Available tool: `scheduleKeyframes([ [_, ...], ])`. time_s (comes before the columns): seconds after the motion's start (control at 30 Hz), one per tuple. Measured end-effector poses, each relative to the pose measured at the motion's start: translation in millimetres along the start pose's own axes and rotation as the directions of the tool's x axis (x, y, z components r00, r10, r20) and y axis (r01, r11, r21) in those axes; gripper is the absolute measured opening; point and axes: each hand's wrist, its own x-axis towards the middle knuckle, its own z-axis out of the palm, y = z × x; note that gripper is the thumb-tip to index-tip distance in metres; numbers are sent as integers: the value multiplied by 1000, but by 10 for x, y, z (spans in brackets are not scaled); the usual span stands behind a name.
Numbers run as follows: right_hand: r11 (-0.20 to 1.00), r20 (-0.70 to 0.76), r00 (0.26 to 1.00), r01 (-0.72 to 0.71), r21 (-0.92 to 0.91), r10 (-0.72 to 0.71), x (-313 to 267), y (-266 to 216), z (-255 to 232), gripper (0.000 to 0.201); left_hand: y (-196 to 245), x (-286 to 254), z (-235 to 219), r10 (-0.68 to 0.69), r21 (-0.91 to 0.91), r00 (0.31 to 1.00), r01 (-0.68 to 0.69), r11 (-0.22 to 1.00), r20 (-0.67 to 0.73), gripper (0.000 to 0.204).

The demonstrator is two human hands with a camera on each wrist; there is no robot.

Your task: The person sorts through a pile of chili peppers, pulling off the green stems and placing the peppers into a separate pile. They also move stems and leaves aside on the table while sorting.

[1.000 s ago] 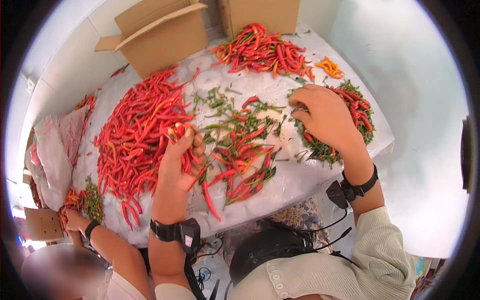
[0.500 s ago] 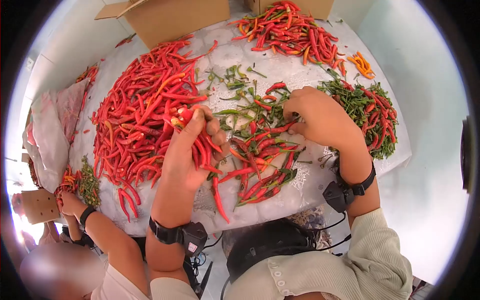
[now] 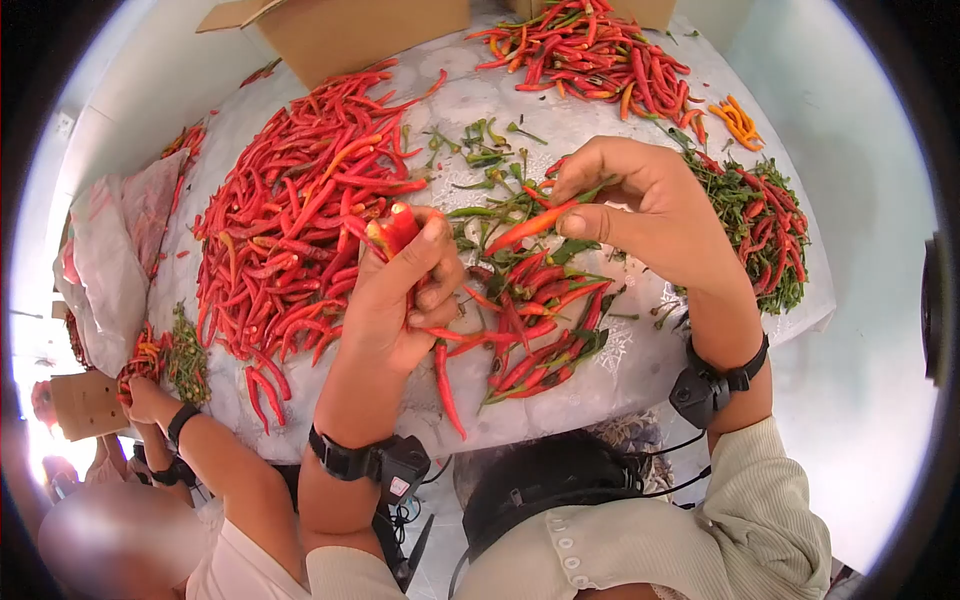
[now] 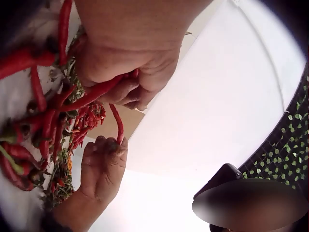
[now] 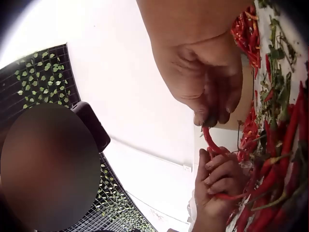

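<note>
My left hand (image 3: 405,285) grips a small bunch of red chilli peppers (image 3: 392,232), their pale cut tops poking up above the thumb and other tips hanging below the fingers. Thumb and fingers of my right hand (image 3: 655,205) pinch an orange-red chilli (image 3: 530,230) near its green stem end, its tip aimed at the left hand. In the right wrist view this chilli (image 5: 209,139) bridges the space between both hands. Under them lie loose chillies with green stems (image 3: 540,350). A large heap of red chillies (image 3: 290,210) spreads beside the left hand.
Green stems mixed with red chillies (image 3: 760,230) are piled at the right table edge. Another chilli heap (image 3: 600,65) and a few orange chillies (image 3: 736,122) lie farther back. A cardboard box (image 3: 360,40) stands behind. Another person's arm (image 3: 225,455) reaches in at lower left.
My right hand has come left from the stem pile to the loose chillies, then lifted with a chilli pinched in it. The left hand keeps its bunch. The head view has shifted.
</note>
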Motion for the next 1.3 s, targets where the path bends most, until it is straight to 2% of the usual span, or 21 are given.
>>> scheduleKeyframes([
  [0.13,976,121,992,-64,207,39,50,103,119,22,-9,-13,-4,95,31,995,-95,995,10,11],
  [0.27,967,114,993,-36,254,7,59,99,234,24,2,-14,55,167,218,980,-140,966,-112,16],
  [0.33,970,98,995,-51,239,29,55,64,269,23,9,-21,90,160,295,984,-131,946,-76,20],
  [0.4,977,43,999,-19,214,10,60,96,320,21,-6,-31,105,155,358,986,-121,926,-68,25],
  [0.53,997,-119,992,43,65,-35,82,132,383,17,7,-53,136,112,336,993,-95,937,-32,28],
  [0.63,996,-231,971,75,52,-61,77,123,396,15,-24,-48,123,112,353,993,-89,931,-45,28],
  [0.77,999,-212,977,30,20,-25,57,98,396,16,-12,-38,103,29,333,1000,-29,942,3,24],
  [0.83,999,-199,980,29,27,-23,58,110,400,17,-47,-23,70,54,328,998,-56,943,15,24],
  [0.97,991,-138,989,-39,130,57,52,145,374,19,-63,-38,74,60,316,998,-66,946,28,25],
  [1.03,977,-98,989,-88,194,109,57,154,364,21,-63,-56,70,49,314,996,-71,947,78,27],
  [1.17,862,24,973,-213,460,228,57,144,390,25,-55,-53,26,23,299,987,-72,951,162,27],
  [1.23,777,76,943,-312,546,325,56,103,400,27,-49,-54,23,17,320,989,-63,945,144,27],
  [1.3,793,78,943,-316,520,324,69,132,383,28,-44,-54,19,0,322,993,-39,946,120,27],
])
